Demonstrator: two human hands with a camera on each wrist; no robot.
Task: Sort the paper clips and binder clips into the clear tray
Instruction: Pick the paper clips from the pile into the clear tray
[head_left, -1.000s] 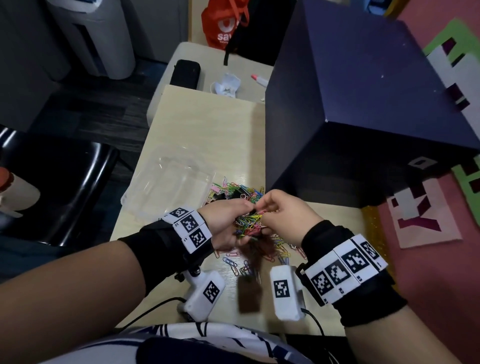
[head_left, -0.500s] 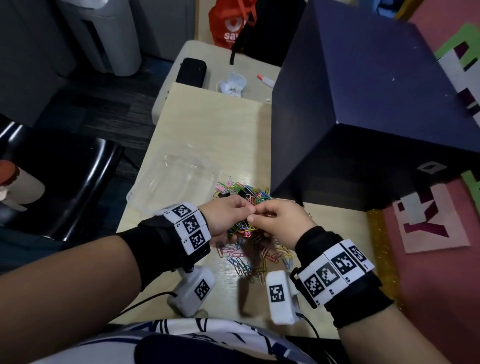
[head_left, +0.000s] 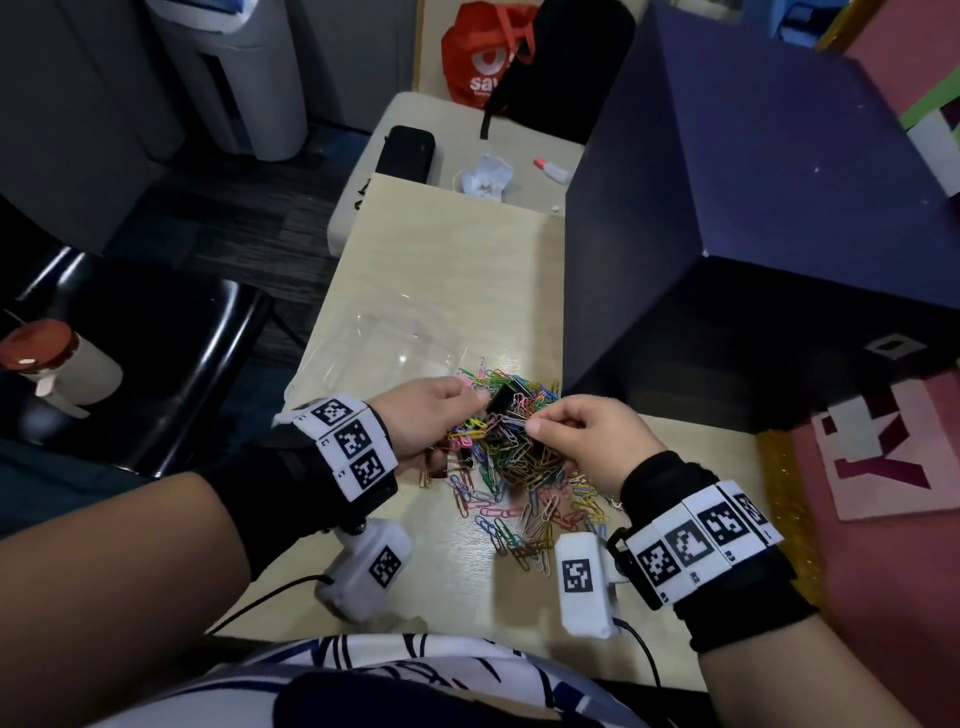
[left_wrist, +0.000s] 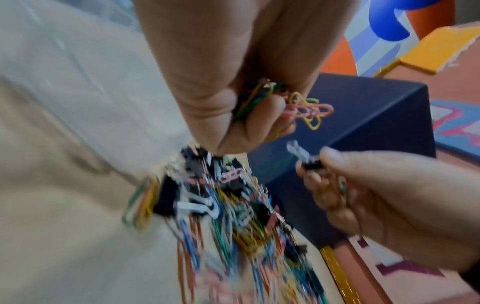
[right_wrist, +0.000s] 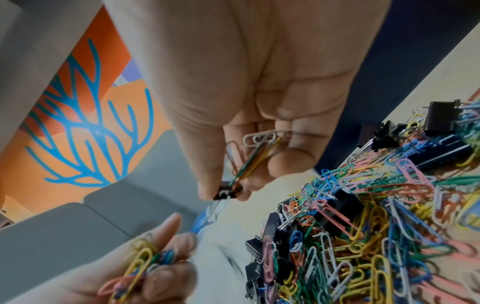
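Big tangled heap of paper clips (head_left: 511, 467) with black binder clips (head_left: 503, 401) mixed in, sitting mid-table (head_left: 447, 270), right under and between both hands. Clear tray (head_left: 379, 353) just beyond and left of the heap, looks empty so far, though hard to tell with clear plastic.

Left hand (head_left: 421, 421) clenched round a bundle of coloured paper clips (left_wrist: 259, 102), a few pink and yellow ones poking out past the fingers. Right hand (head_left: 587, 441) pinching one small binder clip (right_wrist: 226, 193) at thumb and fingertip, wire handles pointing away toward the left hand, plus a few paper clips (right_wrist: 255, 148) tucked against the palm.

Key bit for the next move: tray lies forward-left, so the left hand is nearer, basically beside its near edge. Right hand would have to cross over the heap to drop the binder clip. Probably early days, most of the heap still unsorted.

Dark blue box (head_left: 753, 208) crowding the right side of the heap.
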